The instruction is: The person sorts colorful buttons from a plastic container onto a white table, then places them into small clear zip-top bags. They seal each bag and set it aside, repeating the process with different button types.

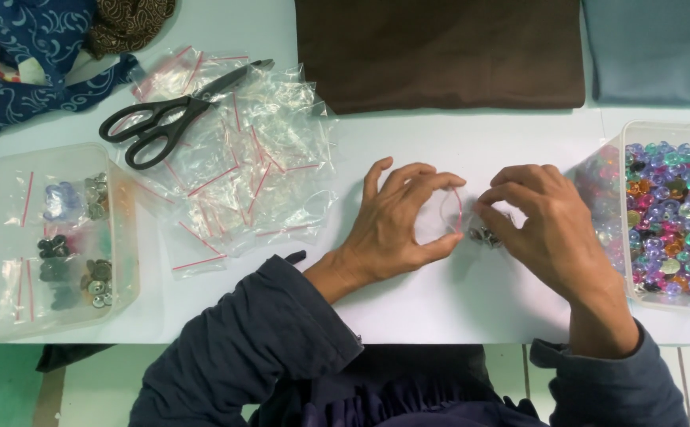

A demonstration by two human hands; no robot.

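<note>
The left hand (396,225) curls into a half-open arc, thumb below and fingers above, pinching the mouth of a small clear zip bag (448,213) so that its red-striped opening stays spread. The right hand (547,225) meets it at that opening, fingertips pinched together over a few small dark metal buttons (485,236) lying on the white table (440,142) just below the bag's mouth; whether it actually grips one I cannot tell. Taking the bag as the landmark: right of it stands a clear tub of coloured beads (673,217), near the right hand. Left of it lies a loose heap of empty zip bags (242,158) with black scissors (171,119) on top, and farther left a tray of filled bags (60,237). Beyond it, brown cloth (440,51).
</note>
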